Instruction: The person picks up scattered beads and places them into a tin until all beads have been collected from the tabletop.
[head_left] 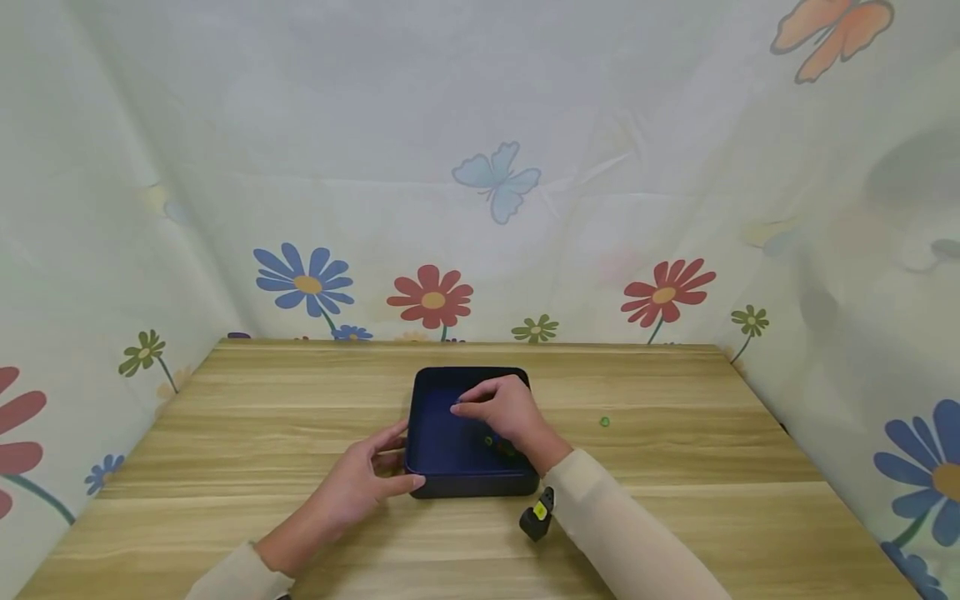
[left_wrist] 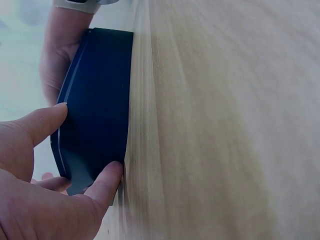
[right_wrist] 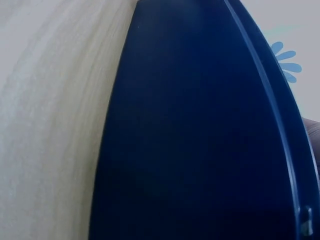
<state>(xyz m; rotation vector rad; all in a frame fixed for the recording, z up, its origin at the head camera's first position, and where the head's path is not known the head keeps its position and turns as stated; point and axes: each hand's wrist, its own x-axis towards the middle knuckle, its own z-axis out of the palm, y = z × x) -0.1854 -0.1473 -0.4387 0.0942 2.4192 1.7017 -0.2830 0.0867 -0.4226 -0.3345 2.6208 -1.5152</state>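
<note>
Fingers of left hand grip tray corner; head view adds maybe beads.

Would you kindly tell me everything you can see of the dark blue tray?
The tray is dark navy, square with rounded corners and low upright walls; it looks like matte plastic. It lies flat near the middle of the wooden table. The left hand holds its near left corner, thumb on the outer wall. The right hand reaches inside it, fingers curled. A few small beads, green and red, lie inside.

Matt blue tray, wood-grain table
</note>
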